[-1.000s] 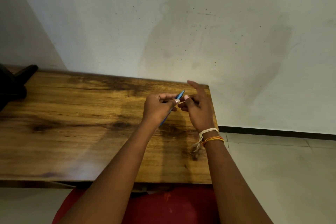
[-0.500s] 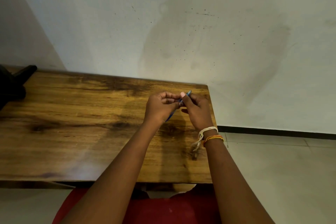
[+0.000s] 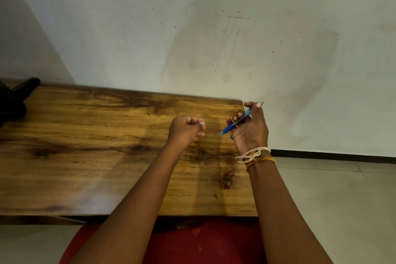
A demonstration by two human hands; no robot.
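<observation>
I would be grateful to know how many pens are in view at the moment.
1. The blue plastic pen is gripped in the right hand, at the right edge of the brown wooden table, tip pointing towards the curled left hand. No other shows.

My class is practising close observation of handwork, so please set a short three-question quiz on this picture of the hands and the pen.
1. True or false: the left hand touches the blue pen.
2. Which grips the pen? A) the left hand B) the right hand C) both hands
3. Fill in: the thread bands circle the ___ wrist.
Key: 1 false; 2 B; 3 right.
</observation>
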